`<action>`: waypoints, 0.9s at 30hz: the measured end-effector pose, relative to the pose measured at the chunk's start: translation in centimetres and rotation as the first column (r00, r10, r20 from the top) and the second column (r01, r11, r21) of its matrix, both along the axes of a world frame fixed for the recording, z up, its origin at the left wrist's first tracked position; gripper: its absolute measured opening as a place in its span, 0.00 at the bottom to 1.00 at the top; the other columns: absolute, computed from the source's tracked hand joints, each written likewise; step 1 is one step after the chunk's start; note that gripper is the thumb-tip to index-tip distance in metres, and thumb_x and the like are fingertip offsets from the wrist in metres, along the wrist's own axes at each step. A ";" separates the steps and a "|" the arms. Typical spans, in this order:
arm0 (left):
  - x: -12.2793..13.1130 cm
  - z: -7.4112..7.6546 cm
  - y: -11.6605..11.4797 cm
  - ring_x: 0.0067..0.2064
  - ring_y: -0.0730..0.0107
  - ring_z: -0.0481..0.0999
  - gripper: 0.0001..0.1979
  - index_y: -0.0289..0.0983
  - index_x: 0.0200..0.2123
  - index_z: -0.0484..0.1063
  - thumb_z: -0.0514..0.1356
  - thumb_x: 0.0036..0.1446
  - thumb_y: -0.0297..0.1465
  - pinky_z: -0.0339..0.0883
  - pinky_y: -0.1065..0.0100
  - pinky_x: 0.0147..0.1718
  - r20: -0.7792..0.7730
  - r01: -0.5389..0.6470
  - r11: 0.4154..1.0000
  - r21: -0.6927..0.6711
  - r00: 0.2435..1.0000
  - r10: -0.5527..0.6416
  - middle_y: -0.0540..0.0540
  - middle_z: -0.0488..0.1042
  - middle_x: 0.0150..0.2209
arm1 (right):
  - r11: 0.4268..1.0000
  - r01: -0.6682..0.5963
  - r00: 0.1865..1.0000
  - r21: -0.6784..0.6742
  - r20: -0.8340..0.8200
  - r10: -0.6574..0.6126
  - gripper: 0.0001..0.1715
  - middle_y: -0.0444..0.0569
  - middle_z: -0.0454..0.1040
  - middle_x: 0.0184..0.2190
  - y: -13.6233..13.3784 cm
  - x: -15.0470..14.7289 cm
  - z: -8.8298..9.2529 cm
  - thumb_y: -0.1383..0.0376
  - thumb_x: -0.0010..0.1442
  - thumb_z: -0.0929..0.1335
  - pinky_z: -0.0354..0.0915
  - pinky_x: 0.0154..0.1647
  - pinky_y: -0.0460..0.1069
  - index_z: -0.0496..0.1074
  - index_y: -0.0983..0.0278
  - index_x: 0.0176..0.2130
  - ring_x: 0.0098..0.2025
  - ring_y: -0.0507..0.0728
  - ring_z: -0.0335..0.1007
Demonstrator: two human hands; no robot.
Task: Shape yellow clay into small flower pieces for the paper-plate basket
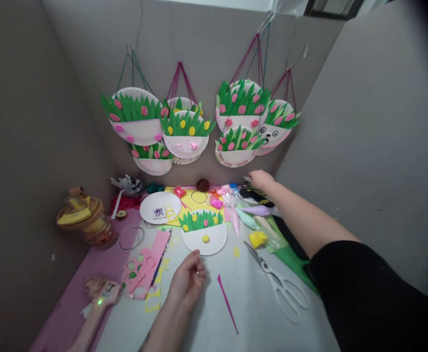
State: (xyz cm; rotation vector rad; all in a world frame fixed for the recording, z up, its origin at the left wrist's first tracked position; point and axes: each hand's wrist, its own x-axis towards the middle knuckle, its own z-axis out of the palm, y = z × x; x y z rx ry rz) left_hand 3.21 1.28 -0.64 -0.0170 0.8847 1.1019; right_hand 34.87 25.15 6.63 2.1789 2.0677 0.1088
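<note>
My left hand [187,279] rests low on the pale surface [258,318], with the wrist coming up from the bottom edge. Its fingers [195,256] are curled in, thumb tip meeting forefinger, just below the rim of a white paper plate [214,243]. I cannot tell whether anything is pinched between them. The plate lies flat, with green paper grass across its upper half and a yellow dot at its centre.

My right arm stretches forward and left across the surface, sleeve black above the elbow. My right hand [261,180] is palm down at the far edge by the grey wall, over a heap of pastel craft supplies [258,215]. Its fingers point away from me, so I cannot tell if they are open or gripping.

White-handled scissors [281,286] lie under that forearm, and a thin pink strip [227,303] lies between the scissors and my left hand.
</note>
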 end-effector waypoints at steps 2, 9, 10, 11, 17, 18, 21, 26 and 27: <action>0.1 -0.1 0.0 0.19 0.83 0.62 0.05 0.31 0.36 0.65 0.55 0.56 0.19 0.59 0.81 0.15 0.006 0.003 1.000 -0.012 1.000 -0.003 0.55 0.59 0.21 | 0.998 -0.002 1.000 0.066 0.022 0.000 0.18 0.56 0.70 0.48 -0.4 1.0 0.6 0.62 0.64 0.63 0.67 0.45 0.56 0.65 0.65 0.53 0.47 0.59 0.70; 0.2 -0.1 0.1 0.19 0.83 0.61 0.04 0.32 0.33 0.65 0.56 0.55 0.19 0.58 0.80 0.15 0.011 0.006 1.000 -0.012 1.000 -0.005 0.55 0.58 0.21 | 0.979 -0.167 0.986 0.118 0.042 0.163 0.19 0.52 0.61 0.60 -2.8 -0.5 -1.9 0.66 0.62 0.61 0.61 0.47 0.52 0.70 0.56 0.51 0.52 0.60 0.65; 0.2 -0.1 0.1 0.19 0.83 0.61 0.04 0.33 0.32 0.65 0.56 0.55 0.20 0.58 0.80 0.15 0.008 0.012 1.000 -0.009 1.000 -0.012 0.55 0.58 0.21 | 0.980 -0.163 0.986 0.118 0.044 0.159 0.17 0.54 0.62 0.59 -2.9 -1.0 -2.6 0.63 0.61 0.62 0.61 0.48 0.53 0.73 0.59 0.48 0.53 0.62 0.64; 0.3 -0.1 0.0 0.19 0.83 0.61 0.04 0.33 0.31 0.65 0.57 0.55 0.20 0.58 0.80 0.15 0.004 0.017 1.000 -0.008 1.000 -0.017 0.55 0.58 0.21 | 0.981 -0.151 0.988 0.122 0.045 0.147 0.18 0.57 0.63 0.58 -3.0 -1.5 -3.3 0.59 0.60 0.64 0.61 0.48 0.54 0.74 0.62 0.46 0.54 0.65 0.62; 0.4 0.0 -0.3 0.19 0.83 0.61 0.05 0.34 0.30 0.63 0.57 0.55 0.22 0.58 0.81 0.15 0.002 0.046 0.999 -0.010 0.999 -0.046 0.55 0.59 0.20 | 0.988 -0.064 0.998 0.141 0.000 0.064 0.22 0.64 0.64 0.54 -2.6 -3.1 -6.0 0.56 0.49 0.71 0.58 0.51 0.58 0.77 0.69 0.40 0.55 0.69 0.56; 0.4 0.0 -0.3 0.19 0.83 0.61 0.05 0.34 0.30 0.63 0.57 0.55 0.22 0.58 0.81 0.15 -0.001 0.047 0.999 -0.008 0.999 -0.047 0.55 0.59 0.20 | 0.988 -0.045 0.999 0.150 -0.020 0.049 0.19 0.65 0.66 0.53 -2.6 -3.2 -6.2 0.59 0.51 0.70 0.58 0.51 0.58 0.77 0.70 0.40 0.54 0.68 0.57; 0.3 -0.1 -0.3 0.19 0.83 0.61 0.05 0.33 0.30 0.63 0.57 0.55 0.21 0.58 0.81 0.15 -0.010 0.043 0.999 -0.002 0.999 -0.043 0.55 0.59 0.20 | 0.980 0.014 0.995 0.198 -0.098 0.005 0.16 0.66 0.68 0.48 -3.0 -3.4 -6.4 0.65 0.54 0.66 0.57 0.51 0.58 0.77 0.72 0.39 0.53 0.67 0.59; 0.3 -0.5 -0.2 0.18 0.83 0.61 0.05 0.34 0.29 0.63 0.58 0.55 0.22 0.57 0.80 0.15 0.003 0.051 0.999 -0.001 0.999 -0.051 0.55 0.59 0.20 | 0.924 0.118 0.958 0.363 -0.286 -0.010 0.19 0.61 0.56 0.61 -4.5 -4.3 -5.4 0.63 0.53 0.65 0.45 0.58 0.65 0.75 0.69 0.43 0.62 0.70 0.44; 0.3 -0.5 -0.2 0.18 0.83 0.61 0.05 0.34 0.29 0.63 0.58 0.55 0.22 0.57 0.80 0.15 0.004 0.053 0.999 0.005 0.999 -0.053 0.55 0.59 0.20 | 0.905 0.158 0.935 0.395 -0.353 -0.009 0.19 0.59 0.53 0.62 -4.8 -4.5 -5.0 0.61 0.53 0.65 0.43 0.59 0.66 0.75 0.67 0.42 0.63 0.71 0.41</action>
